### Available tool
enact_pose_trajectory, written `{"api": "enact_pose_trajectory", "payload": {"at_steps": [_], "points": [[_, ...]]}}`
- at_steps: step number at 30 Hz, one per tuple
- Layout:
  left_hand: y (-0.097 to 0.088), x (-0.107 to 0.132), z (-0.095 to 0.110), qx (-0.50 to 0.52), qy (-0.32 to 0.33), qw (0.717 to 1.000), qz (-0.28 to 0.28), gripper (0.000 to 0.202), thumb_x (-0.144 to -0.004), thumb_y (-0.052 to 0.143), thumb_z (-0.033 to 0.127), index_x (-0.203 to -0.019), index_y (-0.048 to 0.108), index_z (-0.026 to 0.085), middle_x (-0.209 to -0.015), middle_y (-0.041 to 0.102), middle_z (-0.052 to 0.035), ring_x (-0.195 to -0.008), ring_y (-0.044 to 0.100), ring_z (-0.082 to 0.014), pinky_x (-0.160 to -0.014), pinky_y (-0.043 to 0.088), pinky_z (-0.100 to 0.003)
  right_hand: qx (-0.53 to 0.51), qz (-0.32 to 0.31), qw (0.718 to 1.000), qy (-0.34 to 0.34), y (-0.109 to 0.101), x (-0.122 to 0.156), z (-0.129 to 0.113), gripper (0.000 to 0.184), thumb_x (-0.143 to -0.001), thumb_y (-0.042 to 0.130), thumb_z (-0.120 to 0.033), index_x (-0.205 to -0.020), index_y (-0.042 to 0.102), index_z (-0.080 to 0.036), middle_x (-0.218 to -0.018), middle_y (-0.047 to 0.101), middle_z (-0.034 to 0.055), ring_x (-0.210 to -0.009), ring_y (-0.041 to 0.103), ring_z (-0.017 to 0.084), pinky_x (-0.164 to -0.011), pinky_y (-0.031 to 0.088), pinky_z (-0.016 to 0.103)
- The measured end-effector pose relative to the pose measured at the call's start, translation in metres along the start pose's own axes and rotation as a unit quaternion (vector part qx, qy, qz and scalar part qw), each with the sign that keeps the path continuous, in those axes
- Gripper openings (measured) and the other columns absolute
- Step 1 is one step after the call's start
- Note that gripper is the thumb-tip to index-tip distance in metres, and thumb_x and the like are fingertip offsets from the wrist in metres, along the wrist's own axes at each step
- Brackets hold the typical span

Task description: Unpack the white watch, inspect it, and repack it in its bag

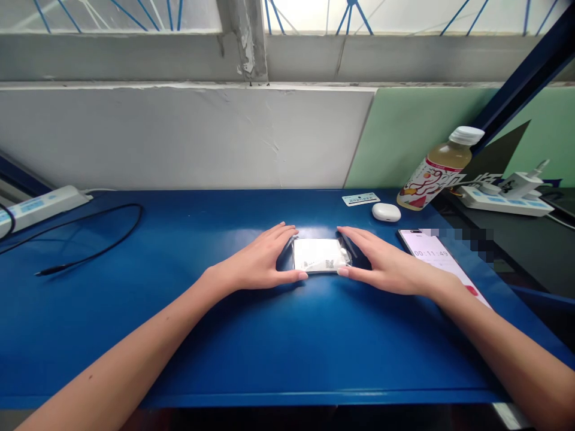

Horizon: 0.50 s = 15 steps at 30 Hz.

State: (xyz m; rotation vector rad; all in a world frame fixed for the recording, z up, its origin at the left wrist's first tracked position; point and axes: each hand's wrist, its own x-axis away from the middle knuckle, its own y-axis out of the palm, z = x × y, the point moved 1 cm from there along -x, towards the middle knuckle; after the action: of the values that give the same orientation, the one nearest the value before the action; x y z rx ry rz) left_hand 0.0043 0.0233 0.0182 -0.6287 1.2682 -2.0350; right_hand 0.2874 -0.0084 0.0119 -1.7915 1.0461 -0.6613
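Observation:
A flat white box in clear plastic wrap [317, 254] lies on the blue tabletop, with small dark print on its upper face. My left hand [258, 260] grips its left end, the thumb at the near corner and the fingers at the far one. At the right end, my right hand [381, 263] holds it the same way, with loose wrap bunched beside the fingers. A gap shows between each palm and the box.
Behind my right hand are a white earbud case [386, 212], a small printed card [360, 199] and a leaning drink bottle [433, 170]. A phone [438, 254] lies beside my right forearm. Power strips stand at left [49, 203] and right [505, 200]; a black cable [103, 251] curls at left.

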Motion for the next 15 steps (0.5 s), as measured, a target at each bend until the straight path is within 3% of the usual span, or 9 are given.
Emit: {"api": "enact_pose_trajectory", "payload": {"at_steps": [6,11,15], "points": [[0.005,-0.001,0.01,-0.011,-0.005,0.999,0.035,0.089,-0.088,0.046,0.074,-0.152,0.032,0.013,-0.158,0.033,-0.0173,-0.147,0.025,-0.0361,-0.117,0.028,-0.051,-0.041,0.057,0.998,0.001,0.008,-0.004,-0.008,0.064,-0.092,0.051,-0.058,-0.142,0.047,-0.018,-0.144,0.054,0.0164,-0.132,0.051,0.033,-0.109,0.044,0.051],[0.015,-0.004,0.005,-0.019,0.0,0.999,0.047,0.074,-0.094,0.043,0.067,-0.149,0.04,0.018,-0.158,0.034,-0.0155,-0.149,0.021,-0.0349,-0.117,0.026,-0.052,-0.007,0.117,0.993,-0.03,0.016,-0.006,-0.017,0.046,-0.094,0.053,-0.046,-0.131,0.058,-0.018,-0.133,0.063,0.0159,-0.119,0.061,0.032,-0.101,0.051,0.049],[0.014,-0.004,0.002,-0.031,0.012,0.999,0.037,0.075,-0.092,0.043,0.07,-0.148,0.041,0.02,-0.157,0.035,-0.0153,-0.148,0.023,-0.0353,-0.116,0.027,-0.051,0.024,0.124,0.991,-0.047,0.018,-0.006,-0.018,0.04,-0.098,0.045,-0.034,-0.131,0.06,-0.017,-0.132,0.064,0.0147,-0.12,0.062,0.031,-0.102,0.051,0.048]]}}
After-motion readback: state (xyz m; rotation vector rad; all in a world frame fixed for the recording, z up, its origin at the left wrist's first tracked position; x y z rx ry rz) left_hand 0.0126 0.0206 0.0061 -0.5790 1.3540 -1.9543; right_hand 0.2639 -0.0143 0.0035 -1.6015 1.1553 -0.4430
